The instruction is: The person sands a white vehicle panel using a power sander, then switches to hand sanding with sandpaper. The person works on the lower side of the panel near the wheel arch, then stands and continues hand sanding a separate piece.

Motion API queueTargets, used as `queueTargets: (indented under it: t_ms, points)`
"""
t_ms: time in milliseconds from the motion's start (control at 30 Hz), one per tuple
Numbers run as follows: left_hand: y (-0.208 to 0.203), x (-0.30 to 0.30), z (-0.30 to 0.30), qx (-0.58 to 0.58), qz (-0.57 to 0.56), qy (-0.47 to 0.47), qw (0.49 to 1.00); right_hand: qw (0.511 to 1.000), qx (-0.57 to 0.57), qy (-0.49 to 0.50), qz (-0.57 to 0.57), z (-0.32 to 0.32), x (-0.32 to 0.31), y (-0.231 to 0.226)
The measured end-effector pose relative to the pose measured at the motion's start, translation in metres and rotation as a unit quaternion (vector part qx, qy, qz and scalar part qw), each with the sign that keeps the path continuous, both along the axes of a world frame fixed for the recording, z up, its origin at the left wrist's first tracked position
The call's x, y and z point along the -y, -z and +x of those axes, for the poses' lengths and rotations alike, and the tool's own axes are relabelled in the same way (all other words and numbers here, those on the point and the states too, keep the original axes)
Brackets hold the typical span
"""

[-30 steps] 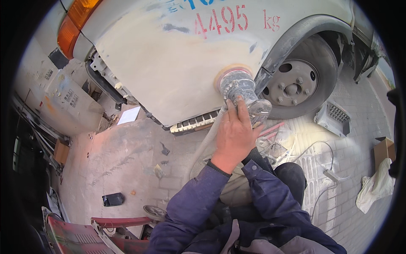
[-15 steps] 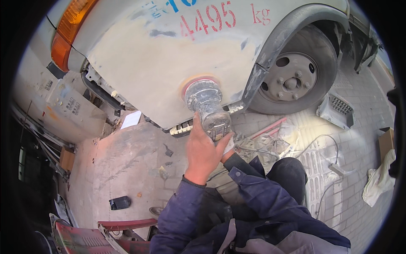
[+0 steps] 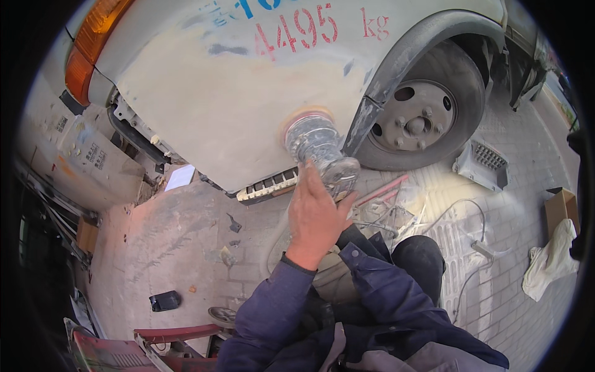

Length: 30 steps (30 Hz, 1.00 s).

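Observation:
A dusty grey power sander [image 3: 313,139] sits with its round pad against a pale truck body panel [image 3: 204,118], close to the black wheel arch [image 3: 378,93]. My left hand [image 3: 316,217] is closed round the lower part of the sander's body, its thumb out to the right. Behind it, my right forearm [image 3: 378,260] reaches toward the same tool; the right hand is hidden behind the left, so its fingers do not show. Smooth beige filler covers much of the panel around the pad, with a few grey patches.
The truck's wheel [image 3: 427,118] stands to the right. A grey plastic part [image 3: 483,164], a cable [image 3: 480,223], a cardboard box [image 3: 561,214] and a pale cloth [image 3: 551,260] lie on the paving. A black piece [image 3: 165,301] and red metal parts [image 3: 180,333] are at lower left.
The sander has slid right along the panel toward the wheel arch, and my left hand has gone with it. The view has shifted slightly. The right hand's edge, visible earlier, is now covered.

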State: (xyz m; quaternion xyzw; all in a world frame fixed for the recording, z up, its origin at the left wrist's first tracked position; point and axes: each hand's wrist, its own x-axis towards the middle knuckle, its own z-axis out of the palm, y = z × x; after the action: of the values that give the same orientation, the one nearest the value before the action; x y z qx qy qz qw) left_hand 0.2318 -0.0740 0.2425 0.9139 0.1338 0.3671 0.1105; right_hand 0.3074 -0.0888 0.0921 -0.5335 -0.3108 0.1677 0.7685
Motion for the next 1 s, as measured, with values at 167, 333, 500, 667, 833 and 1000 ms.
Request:
queueTargets:
  t_ms: [167, 333, 500, 667, 833, 1000]
  points:
    - [0.003, -0.009, -0.016, -0.02, -0.019, 0.004, 1.0, 1.0, 0.009, 0.014, -0.01, 0.005, 0.002, 0.0]
    - [-0.022, 0.005, 0.017, 0.035, 0.048, 0.032, 0.998, 0.999, 0.017, 0.023, -0.023, 0.009, 0.003, -0.003]
    - [-0.024, 0.012, 0.027, 0.025, 0.021, 0.03, 0.999, 0.999, 0.024, 0.031, -0.032, 0.011, 0.007, -0.003]
    - [-0.004, 0.008, 0.009, 0.007, 0.024, 0.018, 1.0, 0.998, 0.029, 0.041, -0.039, 0.015, 0.012, -0.001]
    - [-0.016, 0.011, 0.016, -0.004, 0.017, 0.014, 1.0, 0.997, 0.036, 0.044, -0.047, 0.016, 0.015, -0.004]
    - [-0.017, 0.016, 0.033, 0.015, 0.006, 0.019, 1.0, 0.996, 0.042, 0.044, -0.059, 0.017, 0.022, -0.007]
